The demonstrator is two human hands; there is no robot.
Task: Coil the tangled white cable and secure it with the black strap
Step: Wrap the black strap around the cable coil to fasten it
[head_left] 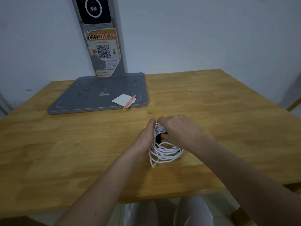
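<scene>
Both forearms are bare from the lower edge of the frame up to the wrists, with no sleeve showing on either. The left hand [145, 136] and the right hand [180, 129] carry no glove, ring, watch or band that can be made out. At the bottom centre of the frame the person's legs [192, 212] are clad in pale, whitish trousers, blurred in this view.

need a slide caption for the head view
Both hands, left hand and right hand, grip a coiled white cable over a wooden table.
</scene>
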